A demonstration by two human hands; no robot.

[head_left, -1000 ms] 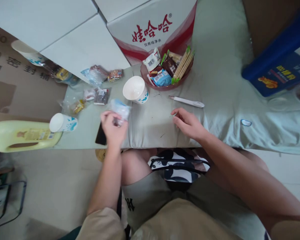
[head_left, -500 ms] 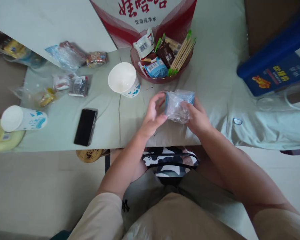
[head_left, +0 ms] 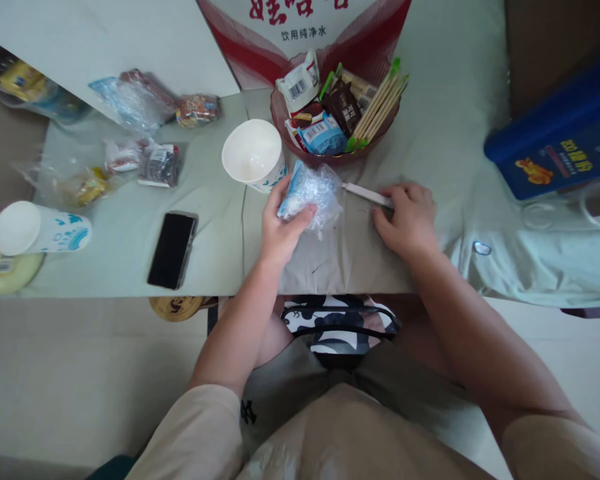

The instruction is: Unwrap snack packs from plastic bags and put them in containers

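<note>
My left hand [head_left: 285,227] is closed on a light blue packet in crinkled clear plastic [head_left: 313,193], held just above the cloth with the thumb across its front. To the right, my right hand [head_left: 409,217] has its fingers curled over the end of a slim white pen-like tool [head_left: 367,195] lying on the cloth. The tool's narrow tip points left towards the packet; its exact kind cannot be made out. Close behind the left hand stands a white paper cup [head_left: 254,153]. Behind both hands is a pinkish glass bowl [head_left: 325,159] with snack packets and wooden sticks.
A phone [head_left: 173,250] lies left on the green tablecloth [head_left: 220,260]. Further left are several snack packages [head_left: 160,165] and a tipped paper cup [head_left: 45,229]. A blue box [head_left: 540,153] and a clear pitcher [head_left: 570,207] stand right. A red-and-white carton [head_left: 310,30] is behind the bowl.
The packet was between both hands; my left hand now has it alone, further left. My right hand has left the packet and come down on the white pen-like tool at the right.
</note>
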